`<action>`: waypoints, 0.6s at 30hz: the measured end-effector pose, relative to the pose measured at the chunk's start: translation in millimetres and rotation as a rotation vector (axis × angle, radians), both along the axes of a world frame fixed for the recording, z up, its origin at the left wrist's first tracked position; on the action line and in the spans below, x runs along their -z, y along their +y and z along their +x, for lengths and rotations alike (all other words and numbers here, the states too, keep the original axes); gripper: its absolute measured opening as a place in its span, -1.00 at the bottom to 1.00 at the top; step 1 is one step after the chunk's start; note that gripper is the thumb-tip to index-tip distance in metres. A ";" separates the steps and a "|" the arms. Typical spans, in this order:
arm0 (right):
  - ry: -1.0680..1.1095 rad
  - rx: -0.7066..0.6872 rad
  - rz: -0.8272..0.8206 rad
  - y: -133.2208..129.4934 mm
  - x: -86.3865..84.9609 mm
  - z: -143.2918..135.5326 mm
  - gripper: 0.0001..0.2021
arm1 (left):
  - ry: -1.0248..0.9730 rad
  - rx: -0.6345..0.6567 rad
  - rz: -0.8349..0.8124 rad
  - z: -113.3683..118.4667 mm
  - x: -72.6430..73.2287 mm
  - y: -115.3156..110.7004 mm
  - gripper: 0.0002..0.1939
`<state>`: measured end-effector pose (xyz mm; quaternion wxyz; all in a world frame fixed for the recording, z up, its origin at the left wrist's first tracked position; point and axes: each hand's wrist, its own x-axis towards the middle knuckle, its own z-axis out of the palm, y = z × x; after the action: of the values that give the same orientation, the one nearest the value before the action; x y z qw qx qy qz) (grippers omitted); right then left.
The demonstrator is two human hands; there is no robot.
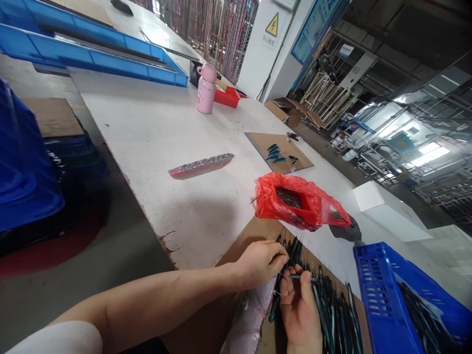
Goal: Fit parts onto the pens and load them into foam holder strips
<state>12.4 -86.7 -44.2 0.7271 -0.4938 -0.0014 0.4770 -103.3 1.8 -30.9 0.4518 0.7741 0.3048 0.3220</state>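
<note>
Slender dark piece (305,278) in right hand (299,307), left hand (261,263) just beside

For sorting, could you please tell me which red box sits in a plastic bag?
The red box nearer the left hand; the other red box, beside the pink bottle, is unbagged.

From the left hand (261,265) and the right hand (300,310), the widest free room lies on the white table (138,115) toward 10 and 11 o'clock. There, only the pink strip (201,167) makes an obstacle, and a bottle (205,91) stands farther. At 12 o'clock the red bag (271,200) blocks the way; between it and the strip, a hand could pass. Slim dark pieces (337,312) crowd 4 o'clock, and the blue basket (376,294) raises its wall at 3 o'clock.
</note>
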 end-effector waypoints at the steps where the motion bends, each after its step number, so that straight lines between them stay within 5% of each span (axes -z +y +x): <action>1: 0.011 0.006 0.000 0.3 -0.6 -0.3 -0.67 | 0.002 0.000 0.003 -0.1 0.2 0.1 -0.79; 18: -0.011 -0.013 -0.022 -0.1 0.7 1.6 -0.65 | 0.062 -0.009 0.045 -0.8 2.8 0.9 -0.79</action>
<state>14.0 -86.8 -44.9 0.7185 -0.5042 -0.0036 0.4790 -104.1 2.6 -33.7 0.4232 0.7924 0.3148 0.3065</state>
